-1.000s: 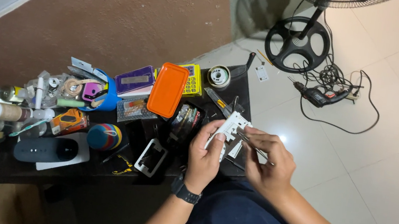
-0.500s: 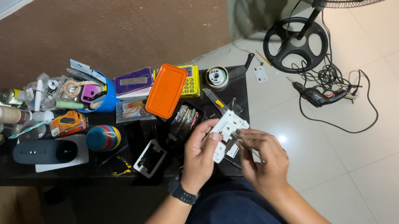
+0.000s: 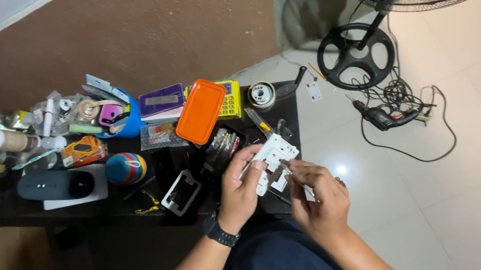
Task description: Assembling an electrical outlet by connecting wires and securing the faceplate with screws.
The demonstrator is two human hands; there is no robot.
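White switch plate [image 3: 273, 156] is gripped by left hand [image 3: 239, 190] just right of orange box [image 3: 201, 111], right hand [image 3: 316, 197] fingers pinched on small tool; a slip could drop parts.

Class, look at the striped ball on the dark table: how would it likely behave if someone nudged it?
The striped ball is round, so it would probably roll. Clutter beside it, like the orange tape measure, would likely stop it soon. It looks small, so probably light.

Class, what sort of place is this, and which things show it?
Probably a home repair corner: a dark table cluttered with tools, a corded drill on the tiled floor, and a pedestal fan's base.
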